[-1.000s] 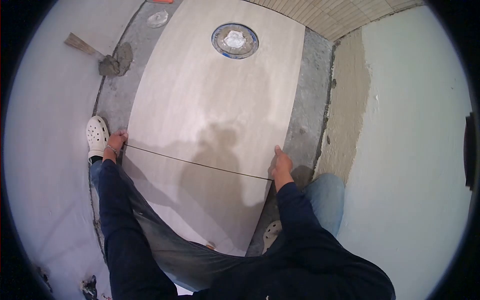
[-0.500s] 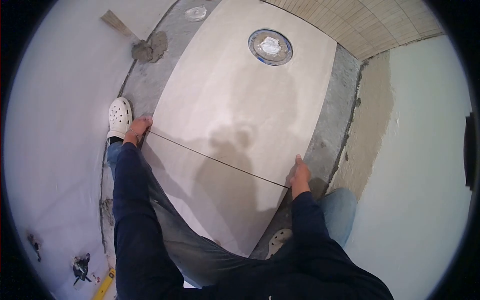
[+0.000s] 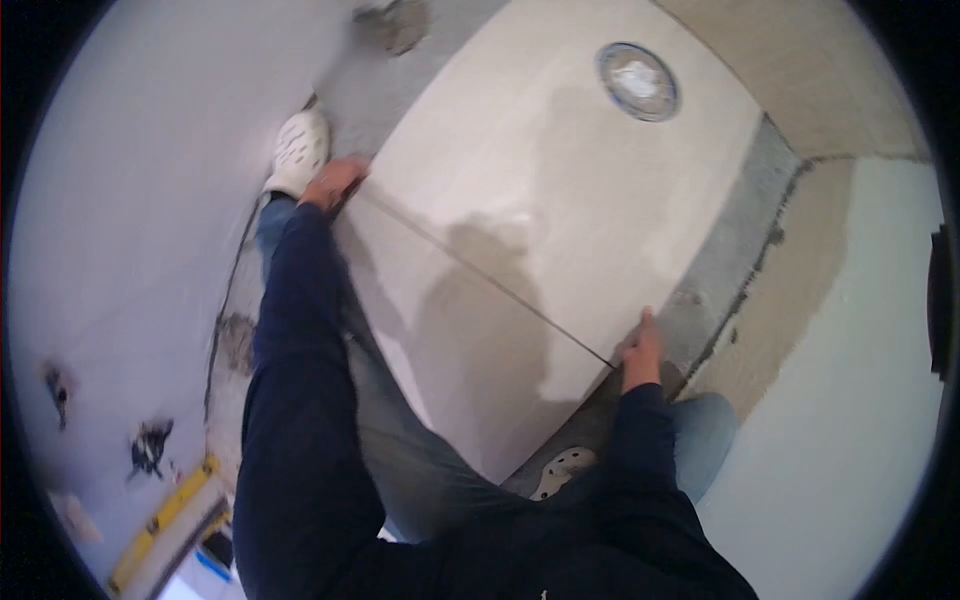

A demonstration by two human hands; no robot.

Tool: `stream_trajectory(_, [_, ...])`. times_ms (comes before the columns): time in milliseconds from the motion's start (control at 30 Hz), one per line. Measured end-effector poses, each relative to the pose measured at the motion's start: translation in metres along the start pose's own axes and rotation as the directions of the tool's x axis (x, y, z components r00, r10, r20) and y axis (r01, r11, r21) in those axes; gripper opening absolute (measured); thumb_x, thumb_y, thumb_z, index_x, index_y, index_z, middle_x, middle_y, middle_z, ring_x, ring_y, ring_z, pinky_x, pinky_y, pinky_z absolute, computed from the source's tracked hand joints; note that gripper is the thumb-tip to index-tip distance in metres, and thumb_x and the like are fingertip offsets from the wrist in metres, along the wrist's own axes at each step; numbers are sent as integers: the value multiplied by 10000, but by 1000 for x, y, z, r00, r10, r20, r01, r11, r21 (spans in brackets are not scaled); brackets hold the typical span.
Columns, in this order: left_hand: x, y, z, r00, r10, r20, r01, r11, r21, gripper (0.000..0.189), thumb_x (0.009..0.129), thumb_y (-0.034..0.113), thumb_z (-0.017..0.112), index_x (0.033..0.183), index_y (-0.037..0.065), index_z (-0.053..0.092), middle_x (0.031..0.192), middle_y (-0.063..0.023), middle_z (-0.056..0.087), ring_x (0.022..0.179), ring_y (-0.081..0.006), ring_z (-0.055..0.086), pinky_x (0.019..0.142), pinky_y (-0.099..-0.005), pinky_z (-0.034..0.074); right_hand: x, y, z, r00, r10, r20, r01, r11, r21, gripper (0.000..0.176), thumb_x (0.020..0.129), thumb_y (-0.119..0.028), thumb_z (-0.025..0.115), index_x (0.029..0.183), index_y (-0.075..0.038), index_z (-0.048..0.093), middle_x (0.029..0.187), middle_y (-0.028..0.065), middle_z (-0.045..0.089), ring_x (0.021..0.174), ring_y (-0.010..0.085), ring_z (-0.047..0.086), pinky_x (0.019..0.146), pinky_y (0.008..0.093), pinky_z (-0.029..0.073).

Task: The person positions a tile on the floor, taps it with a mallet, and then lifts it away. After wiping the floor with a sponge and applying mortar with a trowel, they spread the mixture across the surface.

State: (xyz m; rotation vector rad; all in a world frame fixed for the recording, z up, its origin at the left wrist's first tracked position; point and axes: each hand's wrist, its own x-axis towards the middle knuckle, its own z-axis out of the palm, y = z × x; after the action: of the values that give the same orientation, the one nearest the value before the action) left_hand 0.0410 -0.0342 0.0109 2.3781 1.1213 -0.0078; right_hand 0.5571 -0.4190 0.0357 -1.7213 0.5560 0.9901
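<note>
Two large cream floor tiles lie end to end, with a thin dark joint running between them. The far tile (image 3: 560, 190) has a round drain opening (image 3: 638, 82) with white material in it. The near tile (image 3: 470, 340) reaches back between my legs, partly under my shadow. At the left end of the joint, my left hand (image 3: 337, 183) is closed on the tile edge, its fingertips partly hidden. My right hand (image 3: 642, 350) grips the opposite edge by the joint's right end, thumb pointing forward and the other fingers mostly out of sight.
Bare grey concrete (image 3: 735, 215) borders the tiles. A clump of mortar (image 3: 398, 25) lies at the far left. Walls stand close on both sides, and a yellow spirit level (image 3: 165, 520) is at the lower left. My white clogs (image 3: 300, 150) flank the tiles.
The head view has turned, so tiles and drain appear shifted to the right and more slanted. Both hands remain at the two ends of the joint. More of the spirit level shows.
</note>
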Motion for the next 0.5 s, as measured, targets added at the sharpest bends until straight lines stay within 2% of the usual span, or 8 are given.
stream_trajectory(33, [0,26,-15,932,-341,127,361,909,-210,268,776,282,537,703,30,593,679,-120,605,652,-278,566,604,-388,410,15,1,-8,999,0,35,2,999,-43,495,879,-329,630,1195,32,509,1178,139,571,1066,276,539,937,379,421])
stream_trajectory(67, [5,25,-16,870,-433,235,482,847,-224,249,817,271,539,781,35,611,655,-73,564,606,-187,502,587,-330,400,28,7,-13,998,-2,69,8,997,-81,455,901,-371,589,1154,3,540,1117,114,609,1006,253,582,878,368,472])
stream_trajectory(133, [8,18,-8,870,-464,168,492,785,-376,247,798,245,570,751,5,600,648,-55,558,610,-168,499,583,-323,398,17,7,-9,996,-9,87,15,997,-71,443,902,-364,588,1152,-2,540,1116,113,609,997,258,587,871,371,477])
stream_trajectory(233, [7,3,2,946,-292,142,325,859,-395,243,799,235,572,840,9,653,678,-68,592,637,-170,538,607,-330,426,4,2,-2,996,-32,81,35,999,-35,427,903,-354,588,1152,-9,542,1119,113,609,994,261,591,867,379,481])
stream_trajectory(300, [14,13,-5,756,-581,303,652,627,-427,248,800,212,584,961,52,684,741,-94,635,686,-180,590,635,-329,456,6,1,-6,997,-30,72,32,999,-26,423,904,-350,589,1152,-11,543,1122,115,607,1001,259,591,871,385,479])
stream_trajectory(333, [13,14,-5,755,-581,305,653,625,-428,248,800,212,584,961,52,684,741,-94,635,686,-180,590,635,-329,456,10,1,-9,993,-19,114,23,999,-29,416,903,-342,591,1150,-10,544,1127,117,606,1009,264,588,878,391,477])
stream_trajectory(400, [14,8,-7,929,-296,223,318,946,-68,285,799,196,590,1039,77,686,797,-81,663,705,-169,599,645,-311,464,13,2,-12,988,-7,153,12,999,-33,409,903,-334,594,1147,-9,545,1131,118,604,1016,269,585,886,396,475])
stream_trajectory(500, [14,0,-4,944,-232,235,252,966,-58,290,787,177,598,1026,38,683,780,-69,655,670,-155,561,631,-293,453,13,1,-10,995,0,102,-1,1000,6,406,905,-330,591,1146,-6,547,1152,123,595,1033,277,576,899,405,468])
